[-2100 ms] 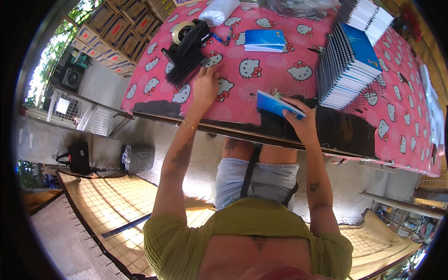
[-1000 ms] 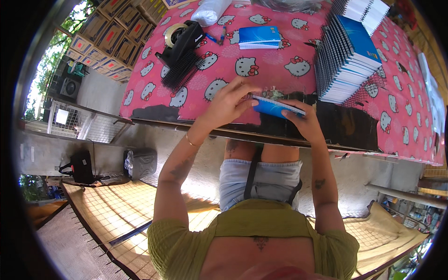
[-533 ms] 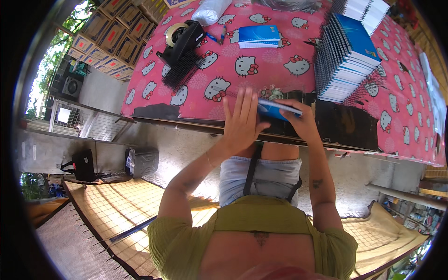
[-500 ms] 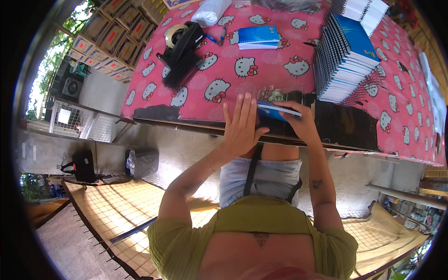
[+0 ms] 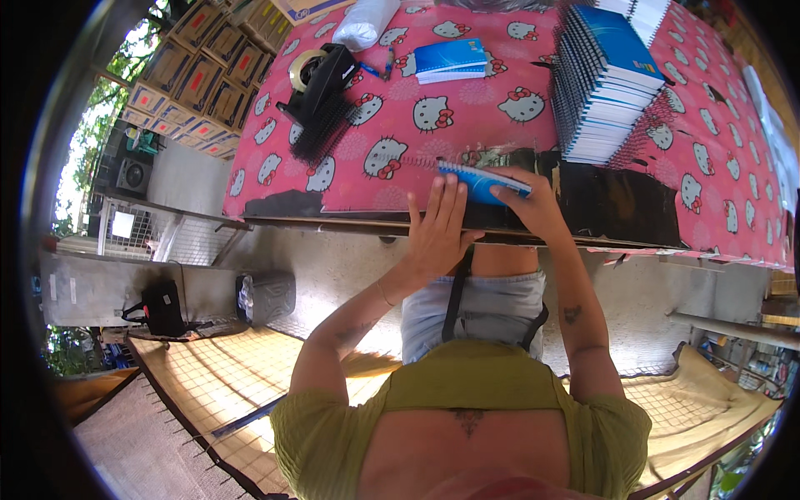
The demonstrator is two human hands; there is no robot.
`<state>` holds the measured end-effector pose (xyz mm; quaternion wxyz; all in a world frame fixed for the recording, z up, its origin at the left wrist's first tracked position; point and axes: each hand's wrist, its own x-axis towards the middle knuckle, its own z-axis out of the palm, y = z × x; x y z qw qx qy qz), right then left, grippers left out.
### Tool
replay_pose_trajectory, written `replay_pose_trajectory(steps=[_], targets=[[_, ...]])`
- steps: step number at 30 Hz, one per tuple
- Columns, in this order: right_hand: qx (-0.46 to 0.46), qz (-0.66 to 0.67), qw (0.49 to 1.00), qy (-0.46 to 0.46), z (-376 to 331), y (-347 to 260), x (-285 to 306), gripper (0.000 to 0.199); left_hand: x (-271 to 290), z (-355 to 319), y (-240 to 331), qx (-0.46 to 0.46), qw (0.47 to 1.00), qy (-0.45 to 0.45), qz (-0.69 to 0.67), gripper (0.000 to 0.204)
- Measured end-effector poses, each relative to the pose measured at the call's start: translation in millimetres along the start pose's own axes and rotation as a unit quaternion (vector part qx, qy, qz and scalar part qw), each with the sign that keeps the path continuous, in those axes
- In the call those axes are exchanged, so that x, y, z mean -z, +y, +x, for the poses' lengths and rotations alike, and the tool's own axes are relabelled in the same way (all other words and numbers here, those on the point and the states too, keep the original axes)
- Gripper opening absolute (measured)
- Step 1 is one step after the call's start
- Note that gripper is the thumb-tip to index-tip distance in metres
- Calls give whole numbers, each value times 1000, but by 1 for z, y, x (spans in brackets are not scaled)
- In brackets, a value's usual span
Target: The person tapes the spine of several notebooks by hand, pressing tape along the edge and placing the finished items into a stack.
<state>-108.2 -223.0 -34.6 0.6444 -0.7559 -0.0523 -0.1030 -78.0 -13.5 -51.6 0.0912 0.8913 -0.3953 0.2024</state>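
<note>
A small blue-covered notebook (image 5: 479, 185) is held at the table's near edge, its spine edge facing away from me. My right hand (image 5: 532, 204) grips its right end, thumb on the cover. My left hand (image 5: 437, 229) lies with fingers stretched out, fingertips at the notebook's left end. From that end a thin spiral coil (image 5: 408, 159) runs leftward over the tablecloth. Farther back sits a short pile of blue booklets (image 5: 450, 58). To the right stands a tall stack of spiral-bound blue notebooks (image 5: 596, 108).
A black tape dispenser (image 5: 321, 79) stands at the left beside a heap of dark spiral coils (image 5: 323, 133). Pens (image 5: 379, 68) and a white plastic roll (image 5: 365, 23) lie behind. More coils (image 5: 650, 125) rest beside the stack. Pink patterned cloth (image 5: 467, 108) covers the table.
The notebook has tipped so that more of its blue cover shows. My right thumb now rests on the cover. The whole view has shifted slightly.
</note>
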Motion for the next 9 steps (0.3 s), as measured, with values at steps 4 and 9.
replay_pose_trajectory(steps=[4, 9], targets=[[9, 12, 1000, -17, 3, 2, 2, 31, 4, 39, -14, 21, 999, 32, 28, 87], [7, 12, 1000, -26, -4, 8, 0, 38, -27, -20, 3, 12, 1000, -9, 14, 104]])
